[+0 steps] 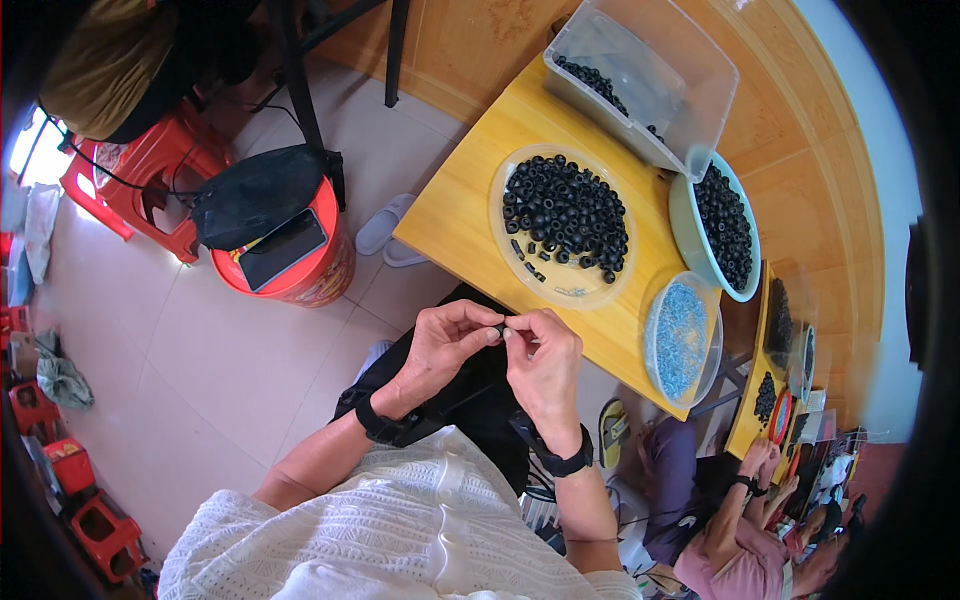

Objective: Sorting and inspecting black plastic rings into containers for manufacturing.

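My left hand (440,345) and my right hand (543,362) meet over my lap, just off the table's near edge. Thumbs and forefingers of both pinch one small black ring-like part (500,328), mostly covered by the fingertips. Beyond them on the yellow table (455,195) lies a round clear tray (500,262) heaped with black ring-shaped parts (570,210). A few of these lie in a short row at the tray's near left side, beside some small clear pieces (570,292). To the right, a clear round tub (712,350) holds many small light-blue pieces (682,335).
At the table's far side stand a clear plastic bin (690,60) and a pale green basin (690,235) with more black parts. Left are a red bucket (325,265) bearing a phone (283,250) and black bag (255,195), and red stools (165,180). Co-workers (735,530) sit right.
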Motion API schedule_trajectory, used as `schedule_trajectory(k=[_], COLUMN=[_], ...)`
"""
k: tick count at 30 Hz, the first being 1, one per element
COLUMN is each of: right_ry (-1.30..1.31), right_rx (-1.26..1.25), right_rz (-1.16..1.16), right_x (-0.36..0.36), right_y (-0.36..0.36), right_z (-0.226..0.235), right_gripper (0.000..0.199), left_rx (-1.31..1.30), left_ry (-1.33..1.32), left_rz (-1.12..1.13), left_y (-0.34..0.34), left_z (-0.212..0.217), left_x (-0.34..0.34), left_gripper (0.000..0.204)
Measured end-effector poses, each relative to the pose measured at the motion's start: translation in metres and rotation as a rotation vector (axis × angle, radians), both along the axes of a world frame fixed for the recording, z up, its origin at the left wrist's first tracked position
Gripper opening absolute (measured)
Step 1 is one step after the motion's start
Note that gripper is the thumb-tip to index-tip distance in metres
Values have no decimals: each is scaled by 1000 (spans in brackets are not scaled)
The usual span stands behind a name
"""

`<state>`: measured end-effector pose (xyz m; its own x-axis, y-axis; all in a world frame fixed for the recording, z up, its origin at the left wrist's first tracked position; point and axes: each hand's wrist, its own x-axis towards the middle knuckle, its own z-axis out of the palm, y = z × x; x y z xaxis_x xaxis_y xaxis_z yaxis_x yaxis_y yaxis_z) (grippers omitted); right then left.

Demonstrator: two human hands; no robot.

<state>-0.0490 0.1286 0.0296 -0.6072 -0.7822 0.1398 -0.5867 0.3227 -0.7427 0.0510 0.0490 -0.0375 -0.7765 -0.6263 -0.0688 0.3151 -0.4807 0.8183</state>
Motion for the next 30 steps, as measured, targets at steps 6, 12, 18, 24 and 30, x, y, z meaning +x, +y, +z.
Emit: schedule_trajectory(k=[6,12,18,24,30], right_ry=[-116,-164,-262,-100,55], right_rx=[-59,-39,-93,-38,47], right_rz=[-10,-1,-28,5,30], right_x=[-2,-3,-3,-1,2], right_y=[0,0,2,2,3], right_z=[-1,10,9,12,11], right_gripper=[5,7,8,7,6], left_rx=[59,286,358,363,242], left_ry=[-3,72,102,102,60], left_rz=[-12,-72,-98,-112,-86], left_y=[-2,-3,-4,-4,0], left_z=[2,-1,-1,-3,-3], left_x=[-1,-2,-2,-2,-1], left_gripper=[13,13,13,14,13])
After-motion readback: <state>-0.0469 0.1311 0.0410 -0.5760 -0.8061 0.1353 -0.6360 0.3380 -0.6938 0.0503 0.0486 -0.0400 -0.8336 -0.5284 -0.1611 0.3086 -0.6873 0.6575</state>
